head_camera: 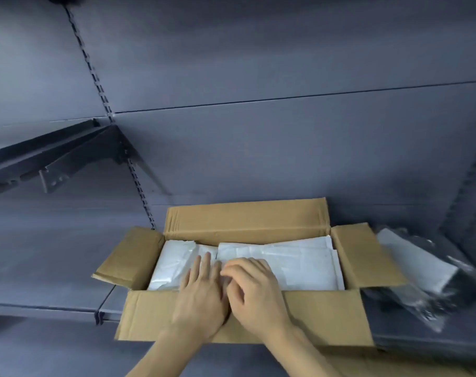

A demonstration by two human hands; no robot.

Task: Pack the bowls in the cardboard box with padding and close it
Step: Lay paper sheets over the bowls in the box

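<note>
Two bare hands reach over the near flap into the open cardboard box point(245, 317). Left hand point(201, 292): flat, palm down, fingers extended and close together, pressing on the white padding point(299, 265); it grips nothing. Right hand point(254, 289): just beside the left, touching it at the thumb side, fingers curled with the tips on the padding's edge; whether they pinch a fold of it cannot be made out, as the fingertips blur into the white material. Both forearms are cut off by the lower frame edge.

Padding: white, sheet-like, in overlapping layers, filling the box interior from left wall to right wall. Bowls: none visible; anything beneath the padding is hidden.

Box: brown, all four flaps open. Far flap stands upright against the back panel; left flap point(130, 257) and right flap point(364, 257) splay outward; near flap hangs toward the viewer, partly covered by the hands. Box sits on a grey shelf point(41, 268).

Right of the box, just beside the right flap: a clear plastic bag point(416, 265) holding something white, blurred, contents not identifiable.

Upper left: a dark shelf bracket point(54, 156) fixed to a slotted upright point(101, 88) on the grey back panel.
</note>
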